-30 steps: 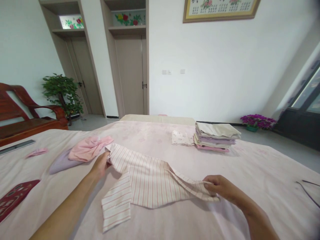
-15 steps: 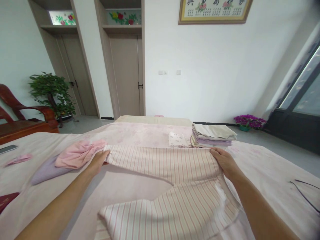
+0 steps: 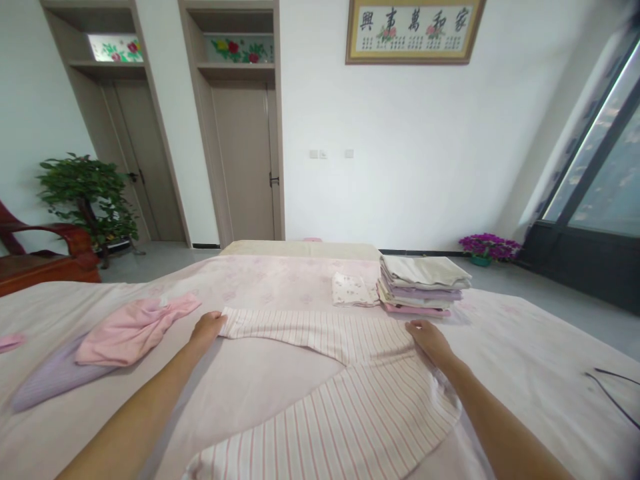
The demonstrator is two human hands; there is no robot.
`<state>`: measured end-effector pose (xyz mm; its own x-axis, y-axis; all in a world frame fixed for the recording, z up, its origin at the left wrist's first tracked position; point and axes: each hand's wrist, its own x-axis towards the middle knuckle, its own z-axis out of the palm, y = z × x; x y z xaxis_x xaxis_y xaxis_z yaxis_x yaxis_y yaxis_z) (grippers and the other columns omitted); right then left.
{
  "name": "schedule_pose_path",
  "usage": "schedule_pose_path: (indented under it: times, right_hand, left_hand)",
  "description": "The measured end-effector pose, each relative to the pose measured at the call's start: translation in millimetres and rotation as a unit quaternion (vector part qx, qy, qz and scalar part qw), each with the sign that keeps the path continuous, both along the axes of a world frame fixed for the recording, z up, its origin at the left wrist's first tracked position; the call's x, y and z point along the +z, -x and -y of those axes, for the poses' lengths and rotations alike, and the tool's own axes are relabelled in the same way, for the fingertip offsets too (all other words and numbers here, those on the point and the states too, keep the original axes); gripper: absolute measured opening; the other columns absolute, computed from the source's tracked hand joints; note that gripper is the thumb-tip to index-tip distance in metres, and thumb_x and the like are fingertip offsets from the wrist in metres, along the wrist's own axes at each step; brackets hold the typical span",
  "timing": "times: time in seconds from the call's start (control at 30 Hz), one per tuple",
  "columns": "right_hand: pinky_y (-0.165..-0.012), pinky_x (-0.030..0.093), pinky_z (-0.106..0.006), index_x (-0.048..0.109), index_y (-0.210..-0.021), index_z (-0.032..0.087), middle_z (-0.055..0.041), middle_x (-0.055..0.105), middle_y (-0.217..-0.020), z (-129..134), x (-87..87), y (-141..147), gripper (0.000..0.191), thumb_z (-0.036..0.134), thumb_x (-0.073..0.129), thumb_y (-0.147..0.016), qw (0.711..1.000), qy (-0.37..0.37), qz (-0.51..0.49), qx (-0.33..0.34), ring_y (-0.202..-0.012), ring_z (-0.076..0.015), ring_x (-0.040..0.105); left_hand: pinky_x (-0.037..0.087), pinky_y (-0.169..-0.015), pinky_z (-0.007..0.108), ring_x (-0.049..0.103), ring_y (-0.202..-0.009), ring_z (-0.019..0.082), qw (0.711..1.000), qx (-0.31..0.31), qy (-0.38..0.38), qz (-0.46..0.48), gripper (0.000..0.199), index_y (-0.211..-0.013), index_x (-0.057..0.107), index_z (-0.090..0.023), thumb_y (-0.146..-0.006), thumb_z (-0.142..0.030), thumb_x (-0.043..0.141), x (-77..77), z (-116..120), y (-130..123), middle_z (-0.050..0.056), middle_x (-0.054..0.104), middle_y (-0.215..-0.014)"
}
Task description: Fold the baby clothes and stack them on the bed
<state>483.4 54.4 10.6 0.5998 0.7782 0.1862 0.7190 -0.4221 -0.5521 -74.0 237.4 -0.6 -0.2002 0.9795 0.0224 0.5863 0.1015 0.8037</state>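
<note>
A pair of cream trousers with pink stripes [image 3: 320, 407] lies spread sideways on the pale pink bedsheet [image 3: 280, 287]. My left hand [image 3: 207, 330] pinches the hem of the upper leg. At the waist end, my right hand [image 3: 429, 341] grips the upper corner. The upper leg stretches between both hands, while the lower leg fans out toward me, its end cut off by the bottom of the view. Left of my left hand rest a crumpled pink garment [image 3: 133, 330] and a lilac garment [image 3: 55, 377] partly under it.
Beyond my right hand stands a stack of folded clothes [image 3: 425, 283], beside a folded floral cloth [image 3: 353, 291]. A pair of glasses [image 3: 613, 393], only partly visible, lies at the right. A small pink item [image 3: 11, 343] is at the left edge.
The trousers now lie flatter, and the lower leg has spread out toward me. My hands have come slightly closer together. The view has tilted up and shifted right.
</note>
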Motion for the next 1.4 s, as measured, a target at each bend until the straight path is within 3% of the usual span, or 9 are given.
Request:
schedule_pose_path:
  times: [0.37, 0.63, 0.8, 0.93, 1.0, 1.07, 1.13, 1.27, 1.4]
  right_hand:
    - [-0.071, 0.039, -0.031, 0.056, -0.115, 0.023, -0.0104, 0.07, -0.104, 0, -9.4, -1, 0.037, 0.037, 0.03, -0.094, 0.994, 0.038, 0.085, -0.052, -0.091, -0.025, 0.064]
    - [-0.067, 0.037, -0.032, 0.056, -0.102, 0.024, -0.0088, 0.068, -0.109, 1, -12.7, 10, 0.03, 0.035, 0.029, -0.095, 0.985, 0.1, 0.134, -0.028, -0.09, -0.0251, 0.065]
    - [-0.073, 0.041, -0.038, 0.055, -0.101, 0.025, -0.0079, 0.065, -0.116, 1, -9.8, 11, 0.033, 0.047, 0.032, -0.093, 0.984, 0.133, 0.12, -0.023, -0.095, -0.0306, 0.064]
    - [-0.08, 0.042, -0.043, 0.051, -0.113, 0.024, -0.0111, 0.065, -0.118, 3, -10.1, 13, 0.037, 0.05, 0.035, -0.092, 0.98, 0.143, 0.14, -0.001, -0.099, -0.0328, 0.064]
    - [-0.081, 0.042, -0.042, 0.05, -0.115, 0.022, -0.0126, 0.067, -0.112, 3, -10.3, 15, 0.037, 0.047, 0.036, -0.092, 0.978, 0.145, 0.152, 0.011, -0.099, -0.0322, 0.064]
    - [-0.081, 0.042, -0.042, 0.051, -0.114, 0.022, -0.013, 0.068, -0.109, 2, -10.0, 17, 0.036, 0.046, 0.038, -0.092, 0.978, 0.141, 0.153, 0.013, -0.099, -0.0317, 0.065]
    - [-0.081, 0.042, -0.042, 0.053, -0.114, 0.022, -0.0134, 0.069, -0.109, 1, -9.5, 17, 0.036, 0.046, 0.04, -0.091, 0.98, 0.134, 0.147, 0.011, -0.099, -0.0314, 0.065]
    - [-0.081, 0.043, -0.042, 0.054, -0.114, 0.022, -0.0138, 0.07, -0.104, 0, -8.6, 16, 0.038, 0.048, 0.042, -0.09, 0.98, 0.138, 0.14, -0.003, -0.094, -0.0314, 0.066]
    - [-0.08, 0.043, -0.044, 0.053, -0.117, 0.023, -0.0141, 0.07, -0.105, 1, -9.7, 14, 0.04, 0.049, 0.038, -0.091, 0.978, 0.147, 0.145, -0.012, -0.093, -0.0323, 0.067]
  left_hand:
    - [0.044, -0.073, 0.031, 0.063, -0.099, 0.029, 0.98, 0.008, -0.058, -0.188, 0.038, -0.106, 0.066, -0.022, -0.086, -0.042, 0.04, 17.6, -62, -21, 0.011, 0.07, -0.108]
    - [0.046, -0.072, 0.039, 0.064, -0.096, 0.033, 0.958, 0.018, -0.022, -0.286, 0.038, -0.113, 0.063, -0.023, -0.091, -0.037, 0.036, -16.2, -55, -35, 0.016, 0.067, -0.109]
    - [0.038, -0.094, 0.052, 0.054, -0.114, 0.037, 0.936, 0.012, -0.098, -0.339, 0.043, -0.128, 0.053, -0.012, -0.088, -0.022, 0.039, -10.3, -43, -42, 0.024, 0.056, -0.123]
    - [0.028, -0.11, 0.041, 0.044, -0.129, 0.027, 0.919, -0.081, -0.173, -0.345, 0.046, -0.135, 0.049, -0.019, -0.092, -0.019, 0.036, -3.4, -28, -73, 0.013, 0.049, -0.139]
    - [0.027, -0.113, 0.031, 0.04, -0.133, 0.02, 0.903, -0.188, -0.205, -0.328, 0.044, -0.137, 0.048, -0.024, -0.096, -0.027, 0.033, -5.6, -16, -97, 0.005, 0.048, -0.143]
    - [0.024, -0.115, 0.031, 0.034, -0.138, 0.019, 0.869, -0.339, -0.218, -0.289, 0.049, -0.143, 0.042, -0.021, -0.099, -0.038, 0.03, -11.4, -4, -121, 0.005, 0.043, -0.148]
    - [0.021, -0.116, 0.035, 0.028, -0.142, 0.021, 0.834, -0.43, -0.2, -0.284, 0.056, -0.146, 0.038, -0.021, -0.098, -0.049, 0.029, -18.4, 5, -137, 0.006, 0.035, -0.153]
    - [0.011, -0.117, 0.046, 0.013, -0.147, 0.027, 0.811, -0.465, -0.139, -0.326, 0.064, -0.151, 0.026, -0.029, -0.096, -0.06, 0.025, -26.8, 9, -141, 0.005, 0.018, -0.16]
    - [0.008, -0.116, 0.048, 0.012, -0.147, 0.027, 0.828, -0.424, -0.127, -0.344, 0.066, -0.151, 0.024, -0.032, -0.094, -0.064, 0.025, -28.6, -1, -118, 0.005, 0.018, -0.16]
